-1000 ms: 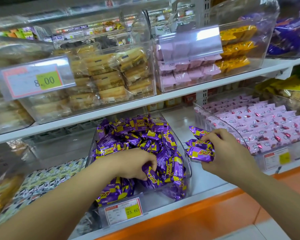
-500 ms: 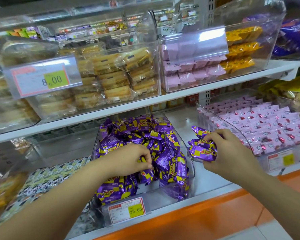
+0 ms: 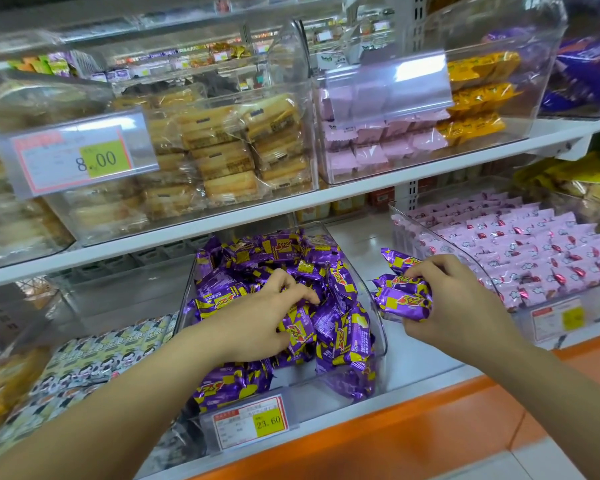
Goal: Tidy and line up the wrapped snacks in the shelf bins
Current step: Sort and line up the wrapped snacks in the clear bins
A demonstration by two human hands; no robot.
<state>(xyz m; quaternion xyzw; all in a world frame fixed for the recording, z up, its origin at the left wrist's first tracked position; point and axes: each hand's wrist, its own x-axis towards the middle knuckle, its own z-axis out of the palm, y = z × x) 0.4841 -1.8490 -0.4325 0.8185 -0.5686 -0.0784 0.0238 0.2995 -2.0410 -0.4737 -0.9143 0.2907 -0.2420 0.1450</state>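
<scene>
One bare shelf strip [image 3: 413, 358] beside bin [image 3: 378, 336]

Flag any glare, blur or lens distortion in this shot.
Head view: glare whitens the label flap on the pink-snack bin; the wide lens bows the white shelf edge; the far-left bin is blurred; the purple snacks, left hand and right hand are sharp.

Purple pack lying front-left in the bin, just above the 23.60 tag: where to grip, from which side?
Probably pinch the purple pack across its plump middle, from above. It lies flat, label up; the clear front wall of the bin blocks a frontal reach, and crimped ends look flimsy.
</scene>
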